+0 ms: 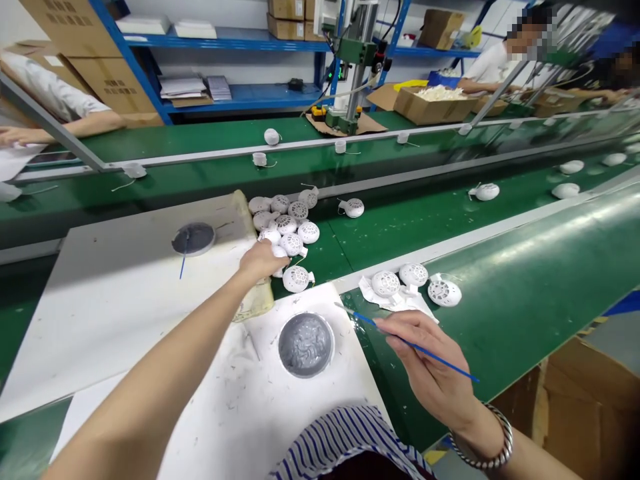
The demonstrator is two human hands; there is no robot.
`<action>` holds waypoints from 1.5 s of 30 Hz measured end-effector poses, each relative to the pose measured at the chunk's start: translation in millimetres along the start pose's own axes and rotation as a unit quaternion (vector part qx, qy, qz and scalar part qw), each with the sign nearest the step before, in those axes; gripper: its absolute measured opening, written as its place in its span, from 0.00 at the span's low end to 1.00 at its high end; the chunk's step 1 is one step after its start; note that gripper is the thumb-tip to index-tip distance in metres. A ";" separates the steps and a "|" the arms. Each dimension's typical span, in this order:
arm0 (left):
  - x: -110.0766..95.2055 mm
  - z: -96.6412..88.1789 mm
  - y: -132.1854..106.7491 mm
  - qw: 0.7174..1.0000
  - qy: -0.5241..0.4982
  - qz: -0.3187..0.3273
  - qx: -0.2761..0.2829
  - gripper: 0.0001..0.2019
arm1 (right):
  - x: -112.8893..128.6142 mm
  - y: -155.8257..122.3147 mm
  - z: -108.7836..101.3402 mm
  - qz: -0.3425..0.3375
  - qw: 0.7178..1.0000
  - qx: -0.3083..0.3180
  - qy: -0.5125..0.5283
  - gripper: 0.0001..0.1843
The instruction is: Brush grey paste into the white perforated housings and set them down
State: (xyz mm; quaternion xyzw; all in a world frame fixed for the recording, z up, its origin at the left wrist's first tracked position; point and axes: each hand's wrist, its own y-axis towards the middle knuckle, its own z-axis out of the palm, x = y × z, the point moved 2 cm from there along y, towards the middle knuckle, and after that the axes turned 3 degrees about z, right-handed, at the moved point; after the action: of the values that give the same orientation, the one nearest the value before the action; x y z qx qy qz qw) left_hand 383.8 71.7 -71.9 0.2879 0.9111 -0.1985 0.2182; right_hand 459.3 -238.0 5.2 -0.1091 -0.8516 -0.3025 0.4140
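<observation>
Striped shirt (350, 443) below the grey paste dish (305, 345); right of it, the right hand (425, 360) pinches a blue brush (450, 365). Beyond the dish, the left hand (263, 261) presses bunched fingers against perforated white shells (287, 223).

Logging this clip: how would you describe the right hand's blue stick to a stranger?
Find the green conveyor, then the person's right hand at its near edge. Pinched in those fingers is a thin blue stick, unlike the other blue stick, which rests in the farther gray dish.

Nothing legible. Brown cardboard carton (115, 87), dark printed marks, too small to read. Small digital readout (342, 71) on green-painted metal press (355, 50) lit green, digits unreadable.
</observation>
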 end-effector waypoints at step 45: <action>31.5 -35.2 -211.3 0.815 -0.572 -0.080 -0.045 0.37 | -57.3 -10.4 55.7 0.377 0.873 -0.016 0.308 0.15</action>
State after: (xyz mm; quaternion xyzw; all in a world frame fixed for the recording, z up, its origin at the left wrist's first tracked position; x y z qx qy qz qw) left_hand 221.4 -57.0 -9.0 0.0388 0.6500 -0.3032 0.6958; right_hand 455.4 -208.8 -69.8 -0.3303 -0.5703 -0.1551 0.7359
